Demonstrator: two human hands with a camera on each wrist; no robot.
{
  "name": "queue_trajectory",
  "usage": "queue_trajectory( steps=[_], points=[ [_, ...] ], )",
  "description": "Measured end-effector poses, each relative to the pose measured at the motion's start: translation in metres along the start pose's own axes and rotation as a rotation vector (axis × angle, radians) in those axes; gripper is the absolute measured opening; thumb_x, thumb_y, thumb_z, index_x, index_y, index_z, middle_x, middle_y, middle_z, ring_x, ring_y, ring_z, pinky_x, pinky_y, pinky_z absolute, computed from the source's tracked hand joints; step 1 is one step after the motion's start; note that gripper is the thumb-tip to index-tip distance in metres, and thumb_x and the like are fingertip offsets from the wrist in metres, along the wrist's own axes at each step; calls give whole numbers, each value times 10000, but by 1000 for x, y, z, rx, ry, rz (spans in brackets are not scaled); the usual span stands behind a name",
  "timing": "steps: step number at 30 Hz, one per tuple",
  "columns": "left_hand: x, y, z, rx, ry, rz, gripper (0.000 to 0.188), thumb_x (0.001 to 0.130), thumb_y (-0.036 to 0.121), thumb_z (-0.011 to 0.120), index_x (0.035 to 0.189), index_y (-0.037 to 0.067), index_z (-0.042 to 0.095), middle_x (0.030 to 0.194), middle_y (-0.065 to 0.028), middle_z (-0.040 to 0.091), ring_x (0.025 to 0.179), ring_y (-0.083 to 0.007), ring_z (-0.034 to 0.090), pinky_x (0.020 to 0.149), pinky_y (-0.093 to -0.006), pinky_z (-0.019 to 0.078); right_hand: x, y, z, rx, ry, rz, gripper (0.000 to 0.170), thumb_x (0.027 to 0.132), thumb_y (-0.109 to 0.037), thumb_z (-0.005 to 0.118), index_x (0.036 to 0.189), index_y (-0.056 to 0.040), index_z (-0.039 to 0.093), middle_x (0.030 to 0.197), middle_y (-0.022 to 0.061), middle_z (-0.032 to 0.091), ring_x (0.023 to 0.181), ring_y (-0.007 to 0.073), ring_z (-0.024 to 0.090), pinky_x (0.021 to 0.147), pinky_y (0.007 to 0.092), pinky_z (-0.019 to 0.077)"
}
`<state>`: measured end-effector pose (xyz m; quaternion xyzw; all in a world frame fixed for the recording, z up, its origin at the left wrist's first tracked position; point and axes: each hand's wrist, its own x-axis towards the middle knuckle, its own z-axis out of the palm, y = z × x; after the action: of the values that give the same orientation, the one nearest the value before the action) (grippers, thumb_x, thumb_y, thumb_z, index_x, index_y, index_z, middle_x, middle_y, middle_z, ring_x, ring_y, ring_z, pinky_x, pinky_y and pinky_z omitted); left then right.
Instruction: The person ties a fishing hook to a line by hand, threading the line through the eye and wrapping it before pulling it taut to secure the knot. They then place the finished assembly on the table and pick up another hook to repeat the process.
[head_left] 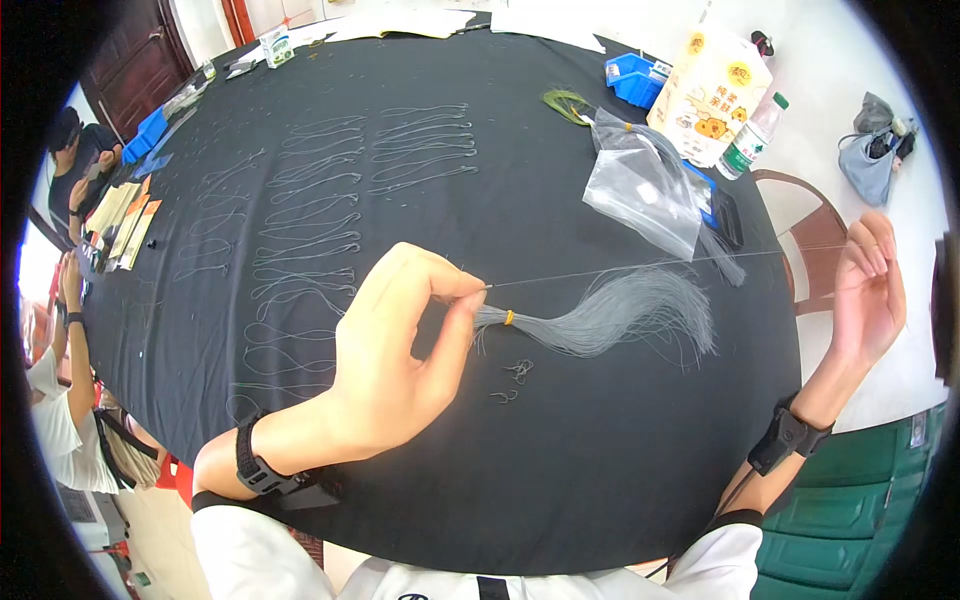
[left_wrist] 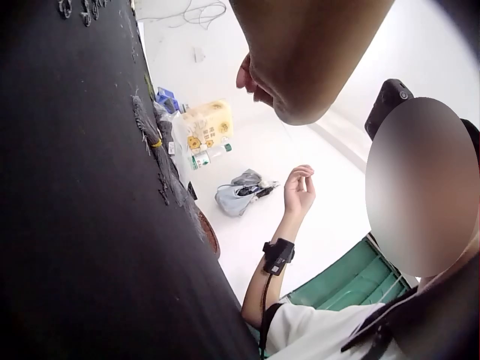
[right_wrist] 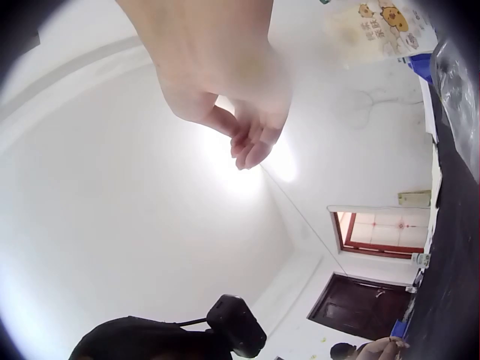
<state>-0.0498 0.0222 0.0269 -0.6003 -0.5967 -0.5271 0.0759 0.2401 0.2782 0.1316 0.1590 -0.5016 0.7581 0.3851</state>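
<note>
In the head view my left hand (head_left: 395, 360) pinches one end of a thin fishing line (head_left: 760, 254) between thumb and forefinger, and a tiny dark tip shows at the pinch. The line runs taut to my right hand (head_left: 868, 290), raised past the table's right edge, its fingertips pinching the other end. Under the line lies a bundle of grey line (head_left: 600, 310), bound by a yellow band (head_left: 509, 318). Small fish hooks (head_left: 519, 371) lie in a loose cluster just below the bundle. In the right wrist view the line (right_wrist: 304, 219) slants away from my right fingertips.
Looped grey lines (head_left: 310, 225) lie in columns on the black tablecloth (head_left: 560, 490). At the right are a clear plastic bag (head_left: 640, 195), a blue bin (head_left: 632, 80), a yellow-and-white carton (head_left: 708, 95) and a water bottle (head_left: 752, 138). Other people (head_left: 70, 165) sit at the left edge.
</note>
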Motion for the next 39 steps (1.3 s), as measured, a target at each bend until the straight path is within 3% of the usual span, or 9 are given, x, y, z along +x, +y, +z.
queue_trajectory(
  steps=[10, 16, 20, 22, 25, 27, 29, 34, 39],
  points=[
    [-1, 3, 6, 7, -69, 246, 220, 679, -115, 686, 855, -8, 609, 816, -122, 611, 745, -273, 593, 651, -340, 475, 3, 4, 9, 84, 162, -106, 101, 906, 54, 455, 968, -7, 404, 948, 81, 415, 824, 159, 424, 751, 295, 387],
    [-21, 0, 17, -116, -505, 67, 164, 739, 1, 704, 885, 24, 635, 865, -99, 628, 830, -268, 601, 707, -367, 495, 3, 14, 16, 91, 17, 68, 64, 929, -16, 494, 938, -40, 435, 839, 32, 462, 734, 128, 448, 681, 262, 408],
    [-32, 0, 19, -96, -770, 132, 199, 750, 39, 709, 940, 13, 657, 897, -99, 642, 861, -277, 602, 735, -354, 516, -2, 38, 26, -364, -26, 225, 215, 899, -190, 616, 860, -68, 443, 719, 38, 478, 587, 132, 466, 460, 226, 428],
    [-30, 4, 16, -23, -771, 90, 270, 754, 53, 722, 1011, 16, 652, 926, -93, 653, 853, -259, 614, 716, -340, 523, 0, 52, 37, -454, -143, 363, 239, 913, -230, 601, 855, -11, 524, 721, 104, 558, 530, 169, 533, 420, 251, 454],
    [-19, 16, 10, -154, -667, -92, 370, 765, 64, 738, 1111, 5, 621, 959, -93, 669, 819, -209, 644, 673, -312, 529, -2, 78, 62, -484, -204, 515, 258, 895, -151, 600, 949, 93, 662, 839, 209, 668, 655, 210, 658, 578, 280, 541],
    [-11, 24, 4, -295, -618, -229, 428, 775, 68, 745, 1167, -8, 591, 969, -100, 675, 790, -170, 662, 649, -288, 531, -4, 90, 79, -441, -178, 758, 152, 866, 9, 605, 982, 83, 670, 900, 163, 683, 802, 177, 675, 723, 268, 559],
    [-7, 29, -2, -413, -626, -347, 477, 786, 70, 749, 1214, -22, 558, 972, -111, 680, 762, -135, 672, 632, -261, 531, -9, 110, 90, -531, -165, 842, 147, 866, 9, 615, 996, 59, 664, 903, 127, 681, 810, 143, 667, 731, 259, 554],
    [-16, 19, 7, -539, -538, -470, 167, 862, 41, 658, 1019, -14, 641, 814, -99, 683, 700, -130, 678, 598, -248, 536, -21, 150, 86, -575, -169, 865, 117, 859, 4, 601, 970, 34, 581, 859, 95, 680, 797, 130, 666, 716, 252, 546],
    [-9, 15, 3, -511, -571, -549, 141, 876, 5, 630, 1006, -49, 637, 889, -106, 667, 779, -140, 664, 647, -256, 559, -28, 165, 78, -675, -121, 837, 153, 848, 8, 592, 979, 13, 512, 808, 126, 692, 750, 149, 680, 683, 255, 545]
  ],
)
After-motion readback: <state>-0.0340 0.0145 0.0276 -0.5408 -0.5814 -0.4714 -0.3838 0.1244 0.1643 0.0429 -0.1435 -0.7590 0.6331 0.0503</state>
